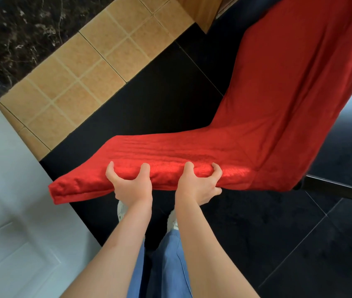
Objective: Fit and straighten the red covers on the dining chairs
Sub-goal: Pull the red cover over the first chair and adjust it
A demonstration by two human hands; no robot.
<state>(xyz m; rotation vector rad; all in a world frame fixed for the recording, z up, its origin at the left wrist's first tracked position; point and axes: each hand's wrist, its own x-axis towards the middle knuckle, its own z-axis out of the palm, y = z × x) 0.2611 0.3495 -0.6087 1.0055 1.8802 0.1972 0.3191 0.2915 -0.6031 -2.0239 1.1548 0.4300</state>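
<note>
**Both hands on the edge of the seat**

Far to my left stands a white panelled door [9,211], and above it a dark marble slab [13,39] runs along a band of tan tiles [84,82]. The rest of the floor [299,244] is black tile.

My left hand [133,186] grips the near edge of the red cover [267,130] where it wraps the seat: the thumb curls up over the top, another finger hooks over further left, and the rest go underneath where I cannot see them. Beyond this hand the covered seat runs out to its left corner, where a seam shows along the bottom edge.

My right hand [198,186] sits just beside the left, clamped on the same edge, thumb on top and fingers bunching a fold of fabric at the right. The two hands are near each other but not touching.

Below my forearms I see my blue trousers [170,265] and pale shoes [171,220].

To the right, the cover climbs from the seat up the chair's tall back, with long creases running its length. A dark chair leg [338,188] sticks out at the right, below the seat.
</note>
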